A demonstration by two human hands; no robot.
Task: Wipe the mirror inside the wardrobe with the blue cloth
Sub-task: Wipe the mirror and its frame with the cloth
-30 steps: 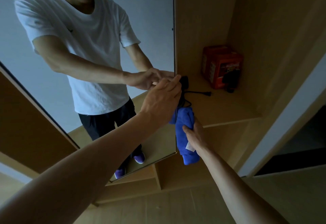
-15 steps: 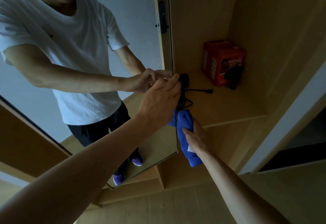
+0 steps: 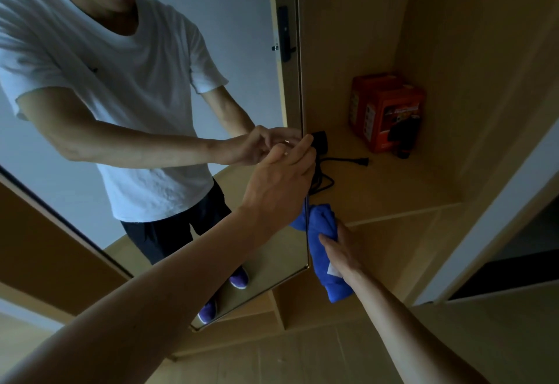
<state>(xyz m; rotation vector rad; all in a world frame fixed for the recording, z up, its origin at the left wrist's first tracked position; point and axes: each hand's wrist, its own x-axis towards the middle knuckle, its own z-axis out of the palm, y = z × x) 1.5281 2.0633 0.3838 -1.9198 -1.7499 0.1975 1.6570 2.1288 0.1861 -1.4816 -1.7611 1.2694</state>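
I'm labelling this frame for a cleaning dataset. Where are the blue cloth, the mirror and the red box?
blue cloth (image 3: 326, 222): head view, on the bunched upper end above the fingers.
mirror (image 3: 239, 26): head view, on the glass reflecting the wall.
red box (image 3: 393, 111): head view, on its front face.

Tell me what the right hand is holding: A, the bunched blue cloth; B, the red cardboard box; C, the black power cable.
A: the right hand grips the bunched blue cloth beside the tall wardrobe mirror, whose right edge the left hand holds higher up.
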